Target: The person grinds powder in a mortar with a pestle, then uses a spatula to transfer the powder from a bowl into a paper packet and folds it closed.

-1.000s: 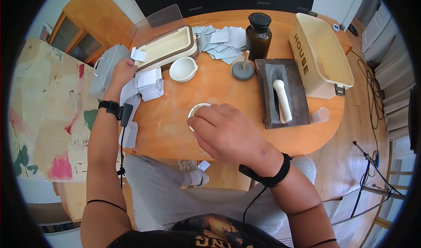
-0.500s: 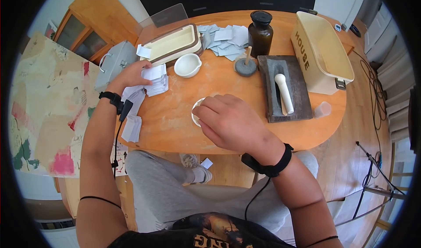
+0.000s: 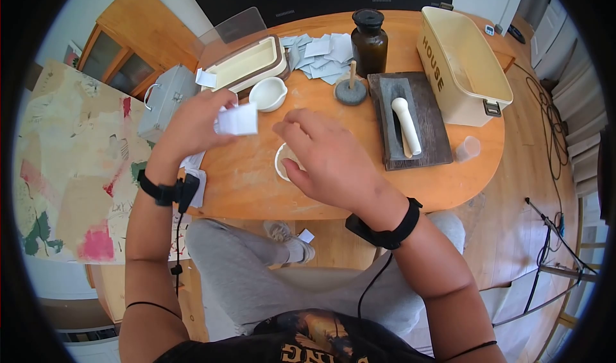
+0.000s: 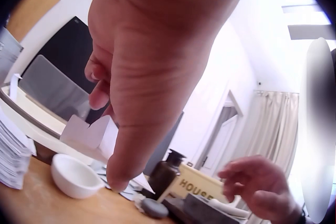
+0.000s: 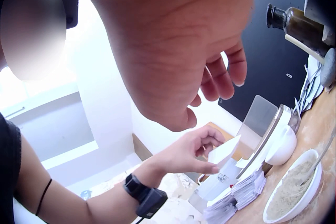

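Observation:
My left hand (image 3: 192, 122) holds a small folded white paper packet (image 3: 239, 120) by its side, raised over the left part of the table. In the right wrist view, the packet's folded edge stands out between thumb and fingers. My right hand (image 3: 333, 157) hovers with loosely bent fingers and its thumb apart, nothing between them. Beneath it, partly hidden, is a white bowl (image 3: 278, 164). The right wrist view shows greyish-beige powder (image 5: 290, 190) in that bowl, with a thin handle (image 5: 323, 153) leaning out of it.
A white spouted bowl (image 3: 268, 95) stands beside a cream lidded box (image 3: 282, 61). Pale packets (image 3: 327, 58) lie in a pile behind. To the right are a brown jar (image 3: 369, 45), a stone wheel (image 3: 350, 92), a dark tray (image 3: 439, 132) with a white pestle (image 3: 406, 125), and a HOUSE bin (image 3: 436, 61).
My left hand went from the cream box to the paper stack, then lifted a packet toward the middle. The right hand rose from the bowl and its fingers and thumb spread apart.

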`<state>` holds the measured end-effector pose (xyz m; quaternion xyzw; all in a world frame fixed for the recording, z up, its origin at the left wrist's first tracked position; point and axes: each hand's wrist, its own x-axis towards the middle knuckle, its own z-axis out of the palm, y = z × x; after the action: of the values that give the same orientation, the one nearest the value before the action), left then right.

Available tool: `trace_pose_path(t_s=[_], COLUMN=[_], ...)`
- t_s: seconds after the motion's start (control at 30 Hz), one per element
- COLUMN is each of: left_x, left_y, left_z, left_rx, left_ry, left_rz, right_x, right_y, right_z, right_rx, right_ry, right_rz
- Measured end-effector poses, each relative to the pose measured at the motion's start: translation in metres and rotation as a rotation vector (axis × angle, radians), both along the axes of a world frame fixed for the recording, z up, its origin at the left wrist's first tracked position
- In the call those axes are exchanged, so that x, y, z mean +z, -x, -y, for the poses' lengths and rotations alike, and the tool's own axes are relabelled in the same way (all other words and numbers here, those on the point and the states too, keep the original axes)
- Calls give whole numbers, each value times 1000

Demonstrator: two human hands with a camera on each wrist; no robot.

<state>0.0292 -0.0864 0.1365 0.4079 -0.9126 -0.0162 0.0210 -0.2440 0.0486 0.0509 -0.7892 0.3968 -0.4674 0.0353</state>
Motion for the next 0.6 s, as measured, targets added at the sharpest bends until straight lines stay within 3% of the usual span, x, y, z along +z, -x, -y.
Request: trace_pose_path(t_s=[0.03,0.1,0.2,0.27,0.37,0.5,0.57,0.6], left_x=[4,8,1,-1,-3,-3,-13,-18], left_y=[10,30,51,57,58,50,38,31], left_z=[-15,-39,-58,-65,-67,-67,-67,-65], left_rx=[-107,-141,-200,-241,-225,-182,-182,-183], left_ry=[-4,-45,-76,-63,-68,-94,89,91], left_rz=[25,13,-58,-92,-80,-61,-493,-501], right_x=[0,-4,-13,-11,-10,-12,-12,-9], right_y=[0,-2,-1,1,5,5,2,1], right_z=[0,-1,0,-2,4,9,11,11], right_rx=[-9,-15,-92,-100,-39,-19,-37,-40], right_ry=[-77,-158,-121,-273,-407,-444,-443,-441], right_rz=[39,76,25,-125,-241,-176,36,28])
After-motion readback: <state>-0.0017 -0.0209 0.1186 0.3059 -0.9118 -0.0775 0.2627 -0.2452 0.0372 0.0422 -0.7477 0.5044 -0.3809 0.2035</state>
